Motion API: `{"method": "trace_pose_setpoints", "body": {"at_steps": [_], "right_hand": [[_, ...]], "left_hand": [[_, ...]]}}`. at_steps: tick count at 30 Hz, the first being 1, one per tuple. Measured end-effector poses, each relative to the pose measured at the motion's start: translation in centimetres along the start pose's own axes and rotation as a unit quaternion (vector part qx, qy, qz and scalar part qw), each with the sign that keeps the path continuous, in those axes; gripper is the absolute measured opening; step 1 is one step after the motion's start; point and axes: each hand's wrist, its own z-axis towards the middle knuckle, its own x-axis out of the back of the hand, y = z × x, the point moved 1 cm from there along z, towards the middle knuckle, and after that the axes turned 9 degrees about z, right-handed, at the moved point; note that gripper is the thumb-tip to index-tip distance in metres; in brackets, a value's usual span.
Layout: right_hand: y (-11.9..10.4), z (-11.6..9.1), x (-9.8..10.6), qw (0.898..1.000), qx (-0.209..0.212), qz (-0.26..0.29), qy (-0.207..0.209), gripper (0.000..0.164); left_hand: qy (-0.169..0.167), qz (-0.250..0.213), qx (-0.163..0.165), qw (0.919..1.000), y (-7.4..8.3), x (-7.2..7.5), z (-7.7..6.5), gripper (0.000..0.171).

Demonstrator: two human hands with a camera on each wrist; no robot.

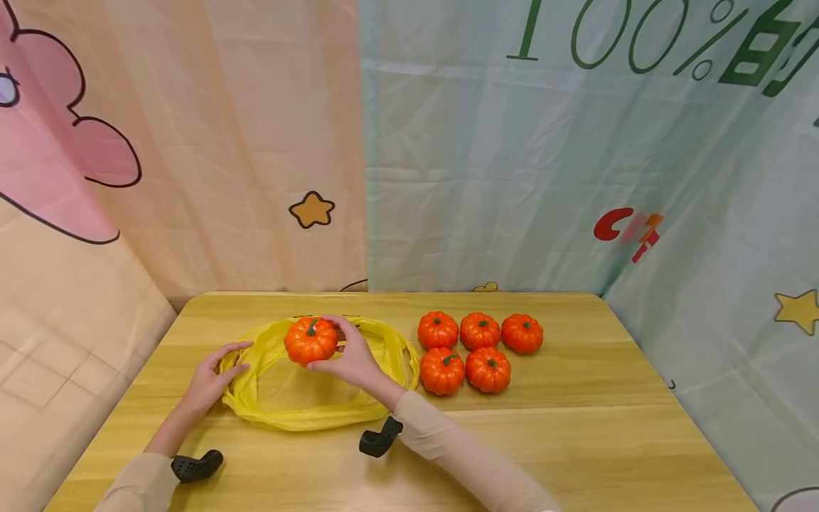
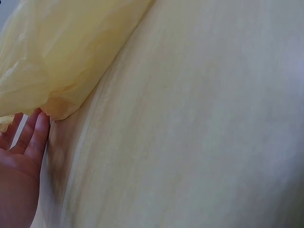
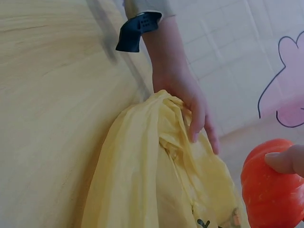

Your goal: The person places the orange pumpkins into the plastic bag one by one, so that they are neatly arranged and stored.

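My right hand [image 1: 355,359] grips a small orange pumpkin [image 1: 310,343] with a green stem, thumb on one side and fingers on the other. It holds the pumpkin over the mouth of a yellow plastic bag [image 1: 307,418] that stands spread wide on the table. In the right wrist view the thumb presses the ribbed side of the pumpkin [image 3: 270,194]. At the bag's left rim is my left hand [image 1: 211,373], its fingers extended and touching the plastic. The left wrist view shows the fingertips of the left hand [image 2: 23,156] against the bag [image 2: 71,52].
To the right of the bag, several more orange pumpkins [image 1: 480,331] sit in two close rows on the wooden table [image 1: 563,455]. Printed cloth curtains [image 1: 473,178] hang behind the table and along its sides. Each wrist carries a black strap mount [image 1: 197,466].
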Motion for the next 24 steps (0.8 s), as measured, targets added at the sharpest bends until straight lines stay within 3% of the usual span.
{"method": "trace_pose_setpoints", "body": {"at_steps": [10, 24], "right_hand": [[1.3, 1.7, -1.8, 1.0, -0.02, 0.0, -0.016, 0.075], [2.7, 3.5, -4.2, 0.994, -0.039, -0.107, -0.004, 0.077]], "left_hand": [[-0.002, -0.006, -0.009, 0.9999, -0.1, 0.0, 0.3, 0.043], [-0.005, -0.013, -0.022, 0.9997, -0.2, 0.0, 0.3, 0.042]]}}
